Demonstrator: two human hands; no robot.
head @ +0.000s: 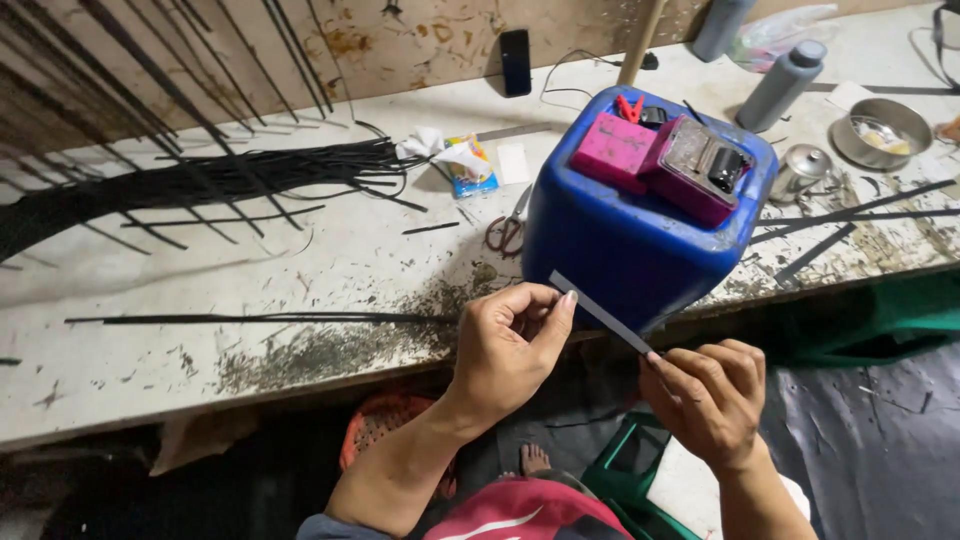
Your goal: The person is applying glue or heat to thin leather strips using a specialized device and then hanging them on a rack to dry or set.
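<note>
Thin flat grey strip (600, 312), short and straight, held slantwise in the air between both hands before the blue plastic jerrycan (630, 240). Left hand (510, 345) fingers closed, pinching upper end; right hand (708, 392) fingers closed round lower end. Heap of long black strips (200, 180) lying untouched on stained white tabletop (150, 300); scissors (510, 230) idle nearby.

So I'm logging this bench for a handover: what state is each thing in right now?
Grey strip: held at both ends, slanting between the left hand and right hand.
Blue jerrycan: lying on its side on the bench.
Pink box: open, resting on the jerrycan.
Scissors: lying flat.
Grey bottle: upright, capped.
Steel bowl: upright.
</note>
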